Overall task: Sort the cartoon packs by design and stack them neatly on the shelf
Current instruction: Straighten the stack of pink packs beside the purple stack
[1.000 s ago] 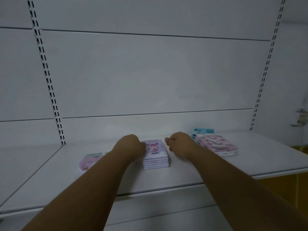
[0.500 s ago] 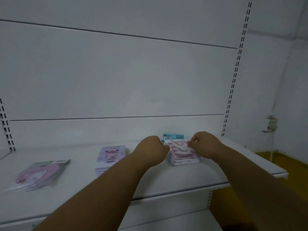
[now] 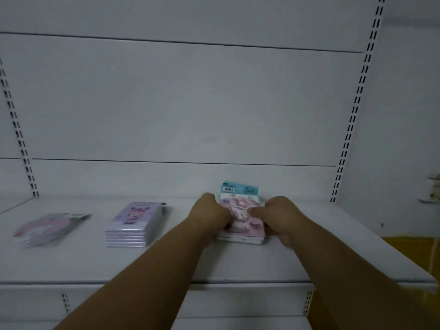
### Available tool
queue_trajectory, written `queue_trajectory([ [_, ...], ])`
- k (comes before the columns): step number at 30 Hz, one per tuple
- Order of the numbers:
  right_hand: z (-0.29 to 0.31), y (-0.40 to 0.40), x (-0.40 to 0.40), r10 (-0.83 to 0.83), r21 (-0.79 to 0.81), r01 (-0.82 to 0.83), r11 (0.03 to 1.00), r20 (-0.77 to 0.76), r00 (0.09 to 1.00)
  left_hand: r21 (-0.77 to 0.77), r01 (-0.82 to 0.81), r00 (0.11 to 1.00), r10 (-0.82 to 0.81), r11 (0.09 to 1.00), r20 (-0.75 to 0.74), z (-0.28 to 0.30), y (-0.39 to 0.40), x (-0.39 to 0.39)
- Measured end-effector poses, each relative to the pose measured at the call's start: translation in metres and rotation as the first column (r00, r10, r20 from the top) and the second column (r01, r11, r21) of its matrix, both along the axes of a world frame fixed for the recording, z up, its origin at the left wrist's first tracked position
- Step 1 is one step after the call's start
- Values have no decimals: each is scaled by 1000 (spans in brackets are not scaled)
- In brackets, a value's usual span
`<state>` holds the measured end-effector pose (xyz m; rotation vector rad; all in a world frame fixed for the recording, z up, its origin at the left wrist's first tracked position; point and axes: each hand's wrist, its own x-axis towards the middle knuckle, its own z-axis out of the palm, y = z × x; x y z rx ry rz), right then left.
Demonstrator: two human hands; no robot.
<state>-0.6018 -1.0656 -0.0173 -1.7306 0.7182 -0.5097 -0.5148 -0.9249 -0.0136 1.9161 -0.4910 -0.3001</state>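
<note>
Squaring the pink pack stack [image 3: 242, 225] toward the shelf's [image 3: 333, 248] right end, left hand [image 3: 210, 214] and right hand [image 3: 277, 214] clamp its opposite sides, apparently to align edges; purple stack [image 3: 133, 225] sits apart, mid-shelf.

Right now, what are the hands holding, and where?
Both hands grip the pink stack by its sides: the left hand on its left edge, the right hand on its right edge. It rests on the shelf, not lifted.
</note>
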Motion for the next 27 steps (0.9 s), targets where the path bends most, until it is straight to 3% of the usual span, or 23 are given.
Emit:
queue_trajectory([
  [3,6,12,5,52,183,-79,980,146,988,-163,6,1000,-8,987,-12,5,18,-2],
  [8,8,44,17,99,16,-106,994,243,965,-318,52,998,-37,947,53,3,46,-10],
  [11,2,63,16,87,101,-125,987,315,945,-386,51,997,-26,921,69,0,53,-12],
  [14,-3,76,14,71,180,-137,974,330,941,-470,115,987,-152,875,-42,-3,54,-14],
  [18,-4,82,9,79,196,-149,969,324,943,-431,258,952,-304,865,-41,-8,58,-12],
  [22,-7,81,-3,161,50,-173,984,188,969,-297,419,908,-401,858,120,-14,68,-4],
  [27,-8,73,-17,225,-158,-216,963,43,973,-4,346,893,-327,938,309,-10,71,-4],
])
